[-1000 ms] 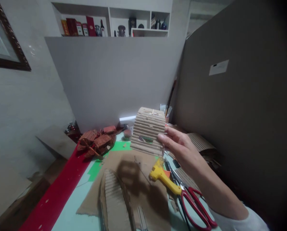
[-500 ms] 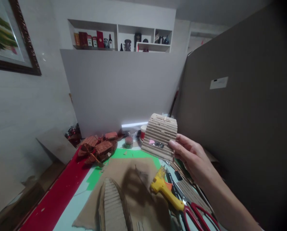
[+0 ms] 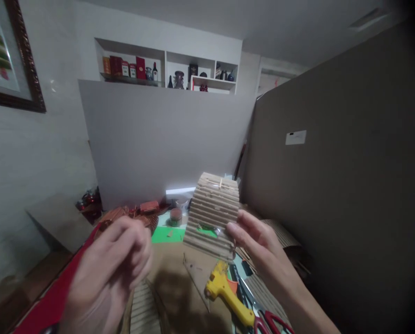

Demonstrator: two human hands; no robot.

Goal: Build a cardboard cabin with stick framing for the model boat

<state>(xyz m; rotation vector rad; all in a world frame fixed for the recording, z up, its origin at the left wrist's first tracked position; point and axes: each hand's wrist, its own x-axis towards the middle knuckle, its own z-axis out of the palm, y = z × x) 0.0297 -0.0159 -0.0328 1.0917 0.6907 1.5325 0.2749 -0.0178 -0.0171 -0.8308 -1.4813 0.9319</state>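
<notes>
Against a grey panel [image 3: 158, 144], right fingers [image 3: 251, 222] pinch the ridged cardboard [image 3: 212, 204] at four o'clock: hold lightly, sparing ridges. Left fingers [image 3: 137, 241] curl, contents unclear.

wall shelf [image 3: 166, 69]: orange box [image 3: 106, 65] near left edge, dark vase [image 3: 178, 80] midway, round bottle [image 3: 231, 75] by right edge. framed picture [image 3: 2, 55], left wall [image 3: 36, 153].

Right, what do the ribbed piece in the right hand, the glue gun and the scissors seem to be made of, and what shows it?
Ribbed piece: matt corrugated cardboard, by its tan colour and parallel ridges.
Glue gun: probably plastic, from its smooth, rounded yellow body.
Scissors: blades likely metal, silvery with a sheen; red handles perhaps plastic or coated metal.
</notes>
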